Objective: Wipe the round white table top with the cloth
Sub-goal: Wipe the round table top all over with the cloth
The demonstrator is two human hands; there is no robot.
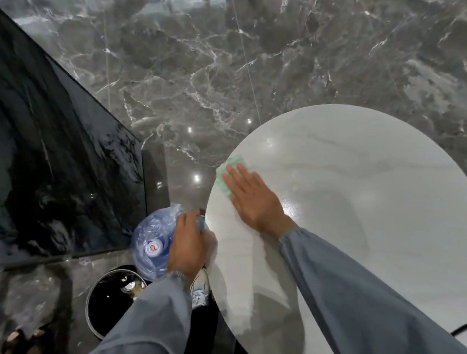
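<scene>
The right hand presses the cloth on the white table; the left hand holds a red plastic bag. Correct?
No. The head view shows the plastic bag in the left hand is blue, not red. The right hand does press the cloth on the white table.

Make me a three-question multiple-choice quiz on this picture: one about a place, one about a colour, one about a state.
1. Where on the table top does the cloth lie?
A near its far left edge; B at its centre; C hanging off its right side.
2. What colour is the plastic bag that the left hand holds?
A red; B blue; C yellow.
3. How does the right hand lie on the cloth?
A in a fist; B flat, fingers straight; C pinching a corner.
Answers: 1 A, the cloth sits by the far left rim. 2 B, the bag is see-through blue. 3 B, straight fingers press the cloth.
</scene>
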